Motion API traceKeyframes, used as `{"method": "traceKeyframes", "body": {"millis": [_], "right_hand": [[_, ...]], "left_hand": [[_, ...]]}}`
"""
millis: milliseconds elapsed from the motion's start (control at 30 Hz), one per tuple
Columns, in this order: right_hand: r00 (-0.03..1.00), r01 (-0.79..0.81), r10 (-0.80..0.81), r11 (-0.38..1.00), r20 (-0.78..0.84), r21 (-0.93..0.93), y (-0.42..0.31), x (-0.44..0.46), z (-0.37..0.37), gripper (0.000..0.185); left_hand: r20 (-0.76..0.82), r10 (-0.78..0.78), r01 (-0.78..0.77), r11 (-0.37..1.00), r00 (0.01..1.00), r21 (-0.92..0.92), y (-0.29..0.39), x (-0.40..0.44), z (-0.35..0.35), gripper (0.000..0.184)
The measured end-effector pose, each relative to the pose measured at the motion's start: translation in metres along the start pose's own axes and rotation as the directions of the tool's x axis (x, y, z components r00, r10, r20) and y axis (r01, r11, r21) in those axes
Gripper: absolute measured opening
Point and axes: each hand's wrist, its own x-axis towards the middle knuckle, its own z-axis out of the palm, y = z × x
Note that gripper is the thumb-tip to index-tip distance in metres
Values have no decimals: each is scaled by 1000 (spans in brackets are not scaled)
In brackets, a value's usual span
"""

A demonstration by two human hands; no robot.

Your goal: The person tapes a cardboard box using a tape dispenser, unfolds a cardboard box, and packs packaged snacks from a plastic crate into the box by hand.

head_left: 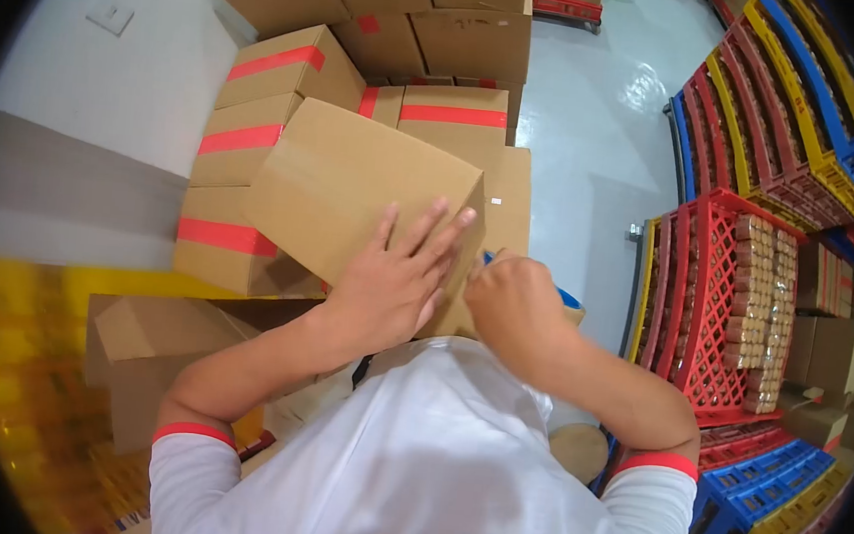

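A closed brown cardboard box (358, 181) sits tilted in front of me, its upper face plain. My left hand (397, 270) lies on the box near its right edge, fingers spread. Just to the right, my right hand (517, 299) is closed in a fist beside the box's side. Blue edges of an object (570, 298) show on either side of that fist; its kind is hidden, and I cannot tell what the fingers hold.
Cartons with red tape (247, 137) are stacked behind and left of the box. An open carton (165, 347) stands lower left. To the right, red crates (710, 309) hold packed goods near blue and yellow crates (761, 484). Grey floor (597, 140) runs between.
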Motion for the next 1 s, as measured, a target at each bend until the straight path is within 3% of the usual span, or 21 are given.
{"method": "traceKeyframes", "body": {"millis": [67,133,167,233,267,300,367,433,467,533,567,600,733,800,833,900,1000], "right_hand": [[995,90,-97,962,14,259,16,4,28,36],[992,-127,127,923,23,364,48,-4,38,48],[991,-130,127,922,32,365,58,-14,43,48],[862,-153,432,721,-265,676,62,-36,48,63],[861,-154,434,719,-264,678,61,-32,49,63],[762,-30,588,452,-272,892,58,-23,51,69],[650,139,736,131,-190,982,45,-13,51,76],[617,508,784,-329,-70,796,29,-2,46,77],[644,470,765,-392,-4,791,26,-4,44,75],[626,485,780,-386,-4,785,21,-7,60,74],[615,495,789,-377,-9,783,18,-12,67,73],[743,406,666,-526,65,747,17,-28,65,72],[830,297,542,-630,132,718,19,-25,63,70],[745,376,645,-614,167,694,31,24,70,69],[699,461,707,-559,106,689,41,55,70,70],[704,479,706,-554,79,681,68,96,64,69],[516,502,822,-60,-242,863,86,102,21,69]], "left_hand": [[-48,135,-142,968,990,-208,-12,12,3,65],[-176,162,-218,903,971,-369,-39,26,8,61],[-263,140,-256,836,955,-485,-55,32,11,57],[-344,-139,-45,877,929,-479,-95,51,0,61],[-87,-208,144,871,974,-470,-117,66,-3,66],[166,-276,320,856,947,-407,-132,77,-6,71],[235,-257,330,869,937,-368,-133,87,-9,74],[299,-237,334,882,924,-334,-130,93,-9,79],[375,-243,373,869,894,-325,-127,90,-8,78],[453,-239,403,861,859,-310,-123,81,1,79],[392,-234,410,788,890,-460,-122,72,17,80],[327,-244,400,691,913,-602,-121,68,26,82],[328,-280,429,657,902,-619,-115,64,27,84],[407,-259,462,694,876,-552,-120,69,24,93],[401,-270,466,692,875,-551,-120,68,25,93],[413,-284,481,701,865,-526,-120,69,29,93],[400,-274,470,681,875,-562,-119,67,25,91]]}}
